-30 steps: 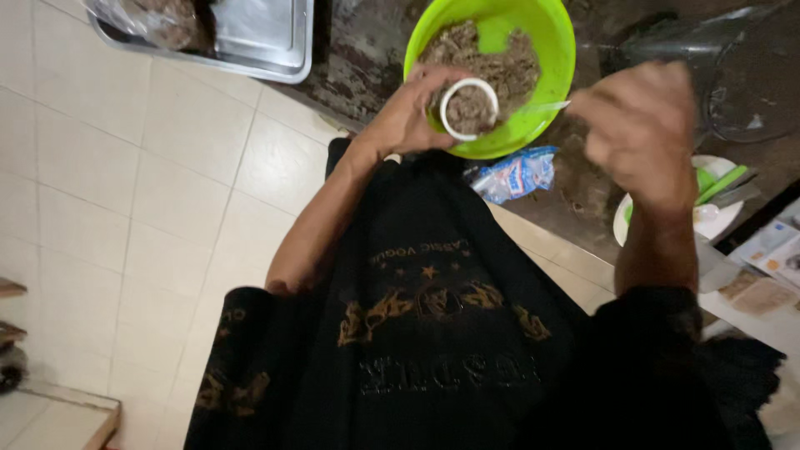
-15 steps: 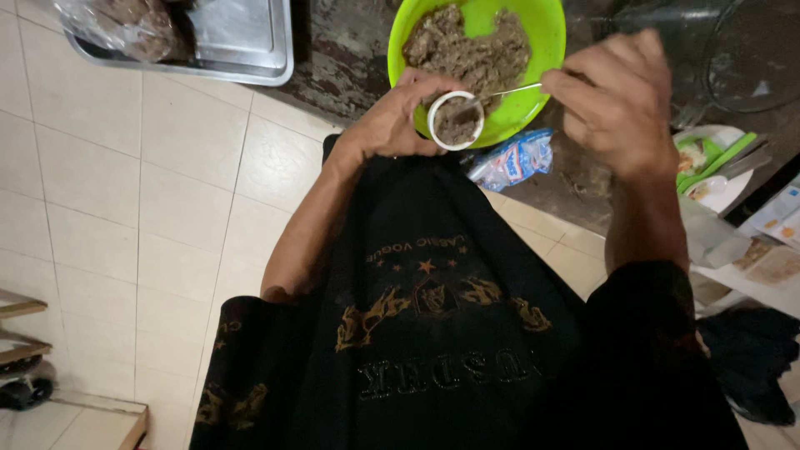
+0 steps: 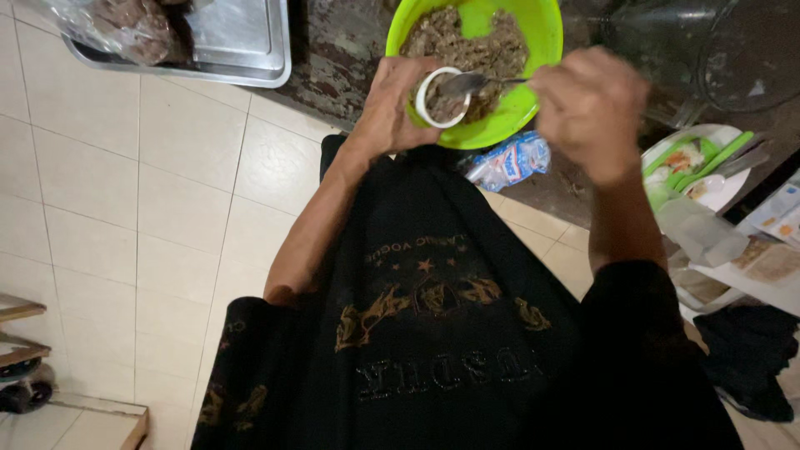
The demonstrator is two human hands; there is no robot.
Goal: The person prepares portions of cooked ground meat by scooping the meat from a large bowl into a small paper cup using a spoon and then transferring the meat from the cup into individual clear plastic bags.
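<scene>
From the head camera, your left hand (image 3: 392, 104) has its fingers clamped around a small white round cup (image 3: 439, 98) part-filled with brown minced mix, holding it over the near rim of the bright green plastic bowl (image 3: 533, 33). Your right hand (image 3: 590, 112) has its fingers pinched together on the handle of a metal spoon (image 3: 475, 82), whose bowl now rests over the mouth of the cup.

Compared with half a second ago, the spoon tip has come in over the cup rather than sitting off to its right, and your right hand has dropped slightly lower in the picture. A second ago that hand was well apart from the cup, out to the right; now it is close beside it. The cup itself stays over the same near edge of the green bowl.

The green bowl sits on a dark mottled surface (image 3: 342, 50), near its front edge. Just beside the bowl, on your side, lies a crumpled blue and white plastic wrapper (image 3: 510, 161). To the far left a steel tray (image 3: 242, 42) carries a clear bag of brown filling (image 3: 125, 29), well apart from your hands. At the right a white plate with green utensils (image 3: 696, 162) sits near your right forearm, leaving little room there; the pale tiled floor (image 3: 125, 208) on the left is the open side.
</scene>
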